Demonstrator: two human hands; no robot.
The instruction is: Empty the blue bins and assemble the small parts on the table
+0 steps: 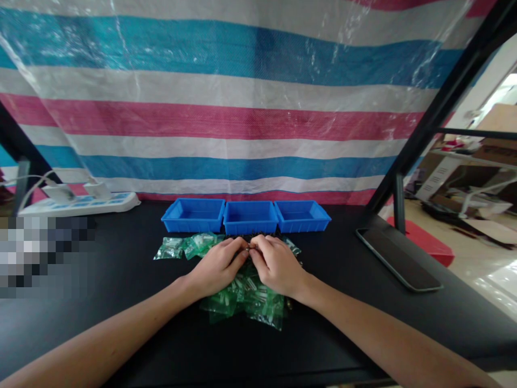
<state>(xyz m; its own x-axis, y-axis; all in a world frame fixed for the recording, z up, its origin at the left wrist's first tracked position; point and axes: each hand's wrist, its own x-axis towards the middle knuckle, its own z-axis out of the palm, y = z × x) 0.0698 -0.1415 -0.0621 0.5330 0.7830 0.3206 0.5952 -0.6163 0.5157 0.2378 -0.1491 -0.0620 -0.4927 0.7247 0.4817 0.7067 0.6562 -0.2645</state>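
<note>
My left hand (220, 265) and my right hand (278, 264) meet at the middle of the black table, fingertips pinched together. Between them is a small metallic-looking piece (247, 248), too small to name. Under and in front of my hands lies a heap of green-tinted clear plastic bags (262, 304) with small light-coloured pieces inside. More such bags (169, 248) lie to the left, beyond my left hand. Small dark pieces (258, 235) show just behind my fingertips, partly hidden by them.
Three blue trays (250, 222) stand in a row behind my hands. On the right lies a phone (398, 260); at the back left, a white power strip (81, 203) with plugs. A striped plastic sheet (242, 124) hangs behind, and black frame posts (399, 202) rise at the sides.
</note>
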